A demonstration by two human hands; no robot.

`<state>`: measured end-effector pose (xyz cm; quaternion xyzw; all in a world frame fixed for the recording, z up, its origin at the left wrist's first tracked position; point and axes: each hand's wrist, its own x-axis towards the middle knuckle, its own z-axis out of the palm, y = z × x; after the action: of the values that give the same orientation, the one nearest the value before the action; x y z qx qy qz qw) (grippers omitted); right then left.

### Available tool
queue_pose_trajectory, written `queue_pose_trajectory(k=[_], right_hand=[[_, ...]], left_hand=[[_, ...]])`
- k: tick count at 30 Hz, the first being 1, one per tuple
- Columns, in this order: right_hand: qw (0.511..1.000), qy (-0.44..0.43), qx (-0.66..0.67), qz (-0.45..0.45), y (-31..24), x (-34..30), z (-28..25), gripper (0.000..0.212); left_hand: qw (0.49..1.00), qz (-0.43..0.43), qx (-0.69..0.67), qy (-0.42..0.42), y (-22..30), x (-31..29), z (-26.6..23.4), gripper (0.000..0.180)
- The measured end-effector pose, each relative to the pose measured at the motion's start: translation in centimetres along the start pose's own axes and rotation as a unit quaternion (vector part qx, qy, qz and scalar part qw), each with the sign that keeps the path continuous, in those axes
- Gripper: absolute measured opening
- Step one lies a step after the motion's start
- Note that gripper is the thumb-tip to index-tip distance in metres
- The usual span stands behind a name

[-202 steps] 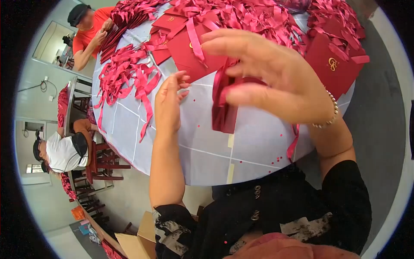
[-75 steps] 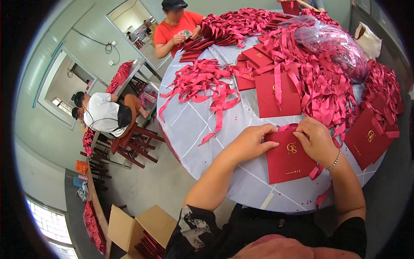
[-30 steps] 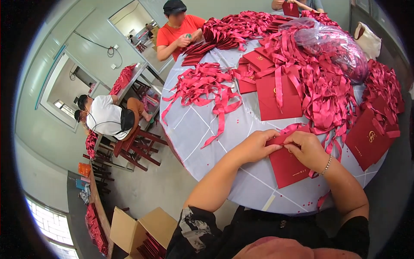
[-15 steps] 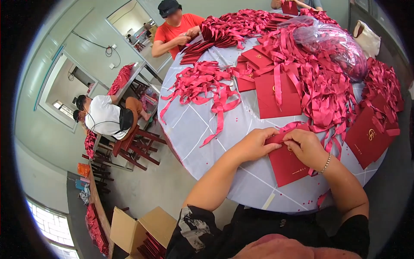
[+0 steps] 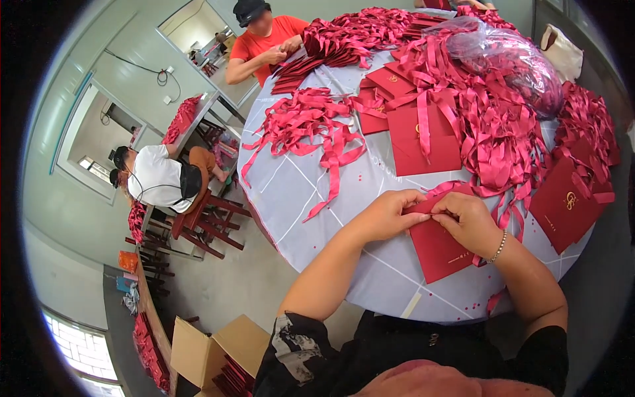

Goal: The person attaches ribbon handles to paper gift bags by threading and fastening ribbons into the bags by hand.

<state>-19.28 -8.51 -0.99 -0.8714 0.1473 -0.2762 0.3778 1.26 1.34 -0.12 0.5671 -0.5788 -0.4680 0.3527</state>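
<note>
A flat dark red paper gift bag (image 5: 433,255) with a gold mark lies tilted on the table before me, its upper edge between my hands. My left hand (image 5: 391,215) is closed on the upper left of it, thumb on the front. My right hand (image 5: 471,225), with a beaded bracelet at the wrist, pinches near the middle of the same edge, its fingertips close to my left thumb. Pink-red ribbon (image 5: 444,188) shows just behind the hands. What the fingertips press together is partly hidden. Farther off lies another red bag (image 5: 413,155) with ribbon across it.
Ribbons heap up (image 5: 496,155) beyond my right hand, under a clear plastic bag (image 5: 506,66). More ribbons (image 5: 301,122) lie at the left. Red bags (image 5: 562,208) rest at the table's right edge. A co-worker in an orange-red shirt (image 5: 286,30) handles bags across the table. An open carton (image 5: 245,341) stands lower left.
The view has shifted slightly. Both hands still grip the bag's upper edge, with the fingertips a little differently set and the right fingers drawn closer together.
</note>
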Motion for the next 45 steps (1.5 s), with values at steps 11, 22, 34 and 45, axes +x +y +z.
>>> queue_pose_trajectory(k=[11,22,34,45], right_hand=[[1.0,-0.01,-0.001,0.004,0.0,0.2,0.0,0.008],[0.998,-0.026,0.042,0.036,-0.1,0.0,0.0,0.008],[0.998,-0.025,0.038,0.04,0.1,-0.1,0.5,0.01],[0.998,-0.007,-0.014,-0.064,0.0,0.5,0.3,0.011]], left_hand=[[1.0,0.013,0.027,0.002,-0.5,0.2,0.1,0.026],[0.997,0.04,0.055,0.026,-1.1,0.2,0.1,0.032],[0.989,0.076,0.117,0.045,-1.2,0.2,0.0,0.035],[0.983,0.114,0.135,0.055,-1.6,0.4,-0.3,0.04]])
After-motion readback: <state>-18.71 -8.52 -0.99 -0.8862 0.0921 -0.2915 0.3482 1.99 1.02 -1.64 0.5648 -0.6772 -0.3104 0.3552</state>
